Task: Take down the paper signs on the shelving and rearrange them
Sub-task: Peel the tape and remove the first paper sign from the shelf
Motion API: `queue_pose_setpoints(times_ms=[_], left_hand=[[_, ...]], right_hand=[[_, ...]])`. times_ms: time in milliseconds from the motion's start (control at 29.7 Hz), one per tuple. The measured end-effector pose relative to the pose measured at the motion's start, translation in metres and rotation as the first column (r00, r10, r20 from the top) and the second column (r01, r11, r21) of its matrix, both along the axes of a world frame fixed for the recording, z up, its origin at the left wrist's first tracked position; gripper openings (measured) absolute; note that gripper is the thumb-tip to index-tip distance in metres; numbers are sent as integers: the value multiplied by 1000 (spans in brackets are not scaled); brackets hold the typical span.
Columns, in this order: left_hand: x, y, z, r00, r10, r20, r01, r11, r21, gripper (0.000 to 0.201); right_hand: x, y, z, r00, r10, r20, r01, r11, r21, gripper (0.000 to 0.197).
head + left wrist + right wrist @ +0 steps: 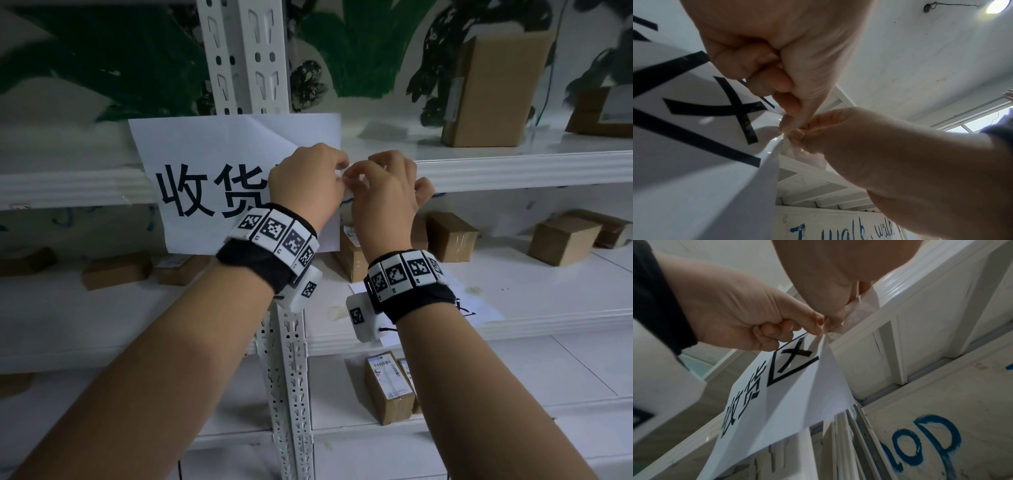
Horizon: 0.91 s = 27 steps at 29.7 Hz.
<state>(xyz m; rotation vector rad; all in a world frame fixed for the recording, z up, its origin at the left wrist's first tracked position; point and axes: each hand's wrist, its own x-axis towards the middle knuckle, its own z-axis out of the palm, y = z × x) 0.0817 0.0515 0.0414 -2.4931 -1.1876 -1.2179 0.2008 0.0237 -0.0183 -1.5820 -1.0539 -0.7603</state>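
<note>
A white paper sign (212, 154) with large black characters hangs over the front edge of a white shelf (513, 168). My left hand (325, 171) pinches the sign's right edge (772, 151) between thumb and curled fingers. Right beside it, my right hand (359, 178) pinches a strip of clear tape (803, 155) at that same edge. In the right wrist view the tape (863, 305) stretches from the sign (789, 394) towards the shelf beam, and the left hand (731, 308) holds the paper's corner. The sign's last character is hidden behind my hands in the head view.
A white slotted upright (246, 58) stands behind the sign. Another printed sheet (476, 308) lies flat on the lower shelf under my right wrist. Cardboard boxes (493, 92) sit on the upper shelf, more (561, 243) below, and a labelled box (387, 387) lower down.
</note>
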Motion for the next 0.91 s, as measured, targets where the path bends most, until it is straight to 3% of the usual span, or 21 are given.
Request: queue_pose_setpoints(times_ms=[202, 607, 911], left_hand=[[-1, 3, 0, 1000, -9, -25, 9, 1000, 8, 29], [-1, -1, -3, 998, 14, -64, -13, 1000, 19, 36], [0, -3, 1, 996, 35, -83, -33, 999, 21, 29]], right_hand=[[0, -6, 3, 998, 3, 56, 3, 994, -112, 23], [3, -7, 5, 1000, 12, 8, -12, 999, -50, 7], [8, -19, 7, 997, 72, 33, -67, 989, -135, 18]])
